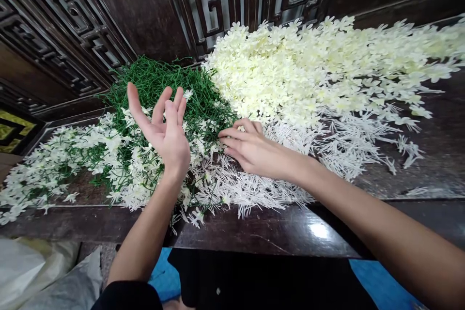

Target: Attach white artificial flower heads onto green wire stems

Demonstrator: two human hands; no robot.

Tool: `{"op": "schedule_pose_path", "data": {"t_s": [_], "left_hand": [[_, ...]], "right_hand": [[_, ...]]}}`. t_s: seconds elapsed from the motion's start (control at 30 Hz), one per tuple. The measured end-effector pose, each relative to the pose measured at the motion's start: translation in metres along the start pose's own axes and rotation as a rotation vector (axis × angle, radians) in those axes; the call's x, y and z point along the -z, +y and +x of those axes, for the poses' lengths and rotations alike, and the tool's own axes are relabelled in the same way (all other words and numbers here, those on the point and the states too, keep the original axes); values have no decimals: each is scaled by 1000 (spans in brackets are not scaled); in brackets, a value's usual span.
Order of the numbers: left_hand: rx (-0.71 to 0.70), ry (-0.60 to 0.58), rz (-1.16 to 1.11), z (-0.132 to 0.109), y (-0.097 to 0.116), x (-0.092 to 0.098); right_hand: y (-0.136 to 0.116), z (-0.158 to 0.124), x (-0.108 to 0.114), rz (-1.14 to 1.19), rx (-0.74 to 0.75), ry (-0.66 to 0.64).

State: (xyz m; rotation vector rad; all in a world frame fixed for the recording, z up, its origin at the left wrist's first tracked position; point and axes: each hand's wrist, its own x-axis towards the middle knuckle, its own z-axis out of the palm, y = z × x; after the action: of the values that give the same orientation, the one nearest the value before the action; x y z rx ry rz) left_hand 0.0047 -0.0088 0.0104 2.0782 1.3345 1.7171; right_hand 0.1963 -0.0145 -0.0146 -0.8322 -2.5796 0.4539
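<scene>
Black clothing (276,281) fills the lower middle, with a blue surface (165,276) showing on either side and pale sacks (32,271) slumped at the lower left. Beyond it runs a dark, polished wooden worktop (269,230), its front edge scuffed and catching a bright patch of glare.

Against the back of this worktop stand dark wooden panels (134,0) with carved lattice (210,0) in angular fretwork, light grey showing through the gaps. At the far left, a yellow panel (10,128) sits behind black bars.

Artificial flowers cover much of the wood: cream blossoms (290,68) heaped at the back right, white spiky pieces (254,186) spread in front of them, green plastic stems (156,77) in a tangle at the back left, and white flowers with green stems (105,145) trailing leftward.

The two hands are apart. The left hand (165,131) is raised over the assembled flowers, fingers spread and curled upward, holding nothing visible. The right hand (245,147) reaches into the middle, between green stems and spiky pieces; whether its fingers grip anything cannot be told.
</scene>
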Motion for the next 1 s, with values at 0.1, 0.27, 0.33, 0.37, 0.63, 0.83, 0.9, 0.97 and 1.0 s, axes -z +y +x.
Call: {"op": "schedule_pose_path", "data": {"t_s": [0.1,0.27,0.33,0.37,0.63,0.83,0.9,0.97,1.0], "left_hand": [[92,208,-252,-2,4,-9],[142,287,-288,-1,4,-11],[177,239,-293,-1,7,-8],[212,174,-302,-2,9,-7],[200,-324,-270,-18,22,-17],[111,56,-232,-8,11,-13],[105,283,-297,-1,9,-6],[180,365,-351,4,6,-1],[230,382,-393,6,4,1]], "right_hand": [[2,2,5,83,-72,175],[3,7,16,421,-163,557],[1,8,20,572,-196,673],[0,8,22,637,-205,716],[-4,9,19,915,-202,688],[3,6,20,638,-264,453],[7,4,20,377,-294,325],[10,3,17,188,-287,179],[12,2,16,134,-279,122]]}}
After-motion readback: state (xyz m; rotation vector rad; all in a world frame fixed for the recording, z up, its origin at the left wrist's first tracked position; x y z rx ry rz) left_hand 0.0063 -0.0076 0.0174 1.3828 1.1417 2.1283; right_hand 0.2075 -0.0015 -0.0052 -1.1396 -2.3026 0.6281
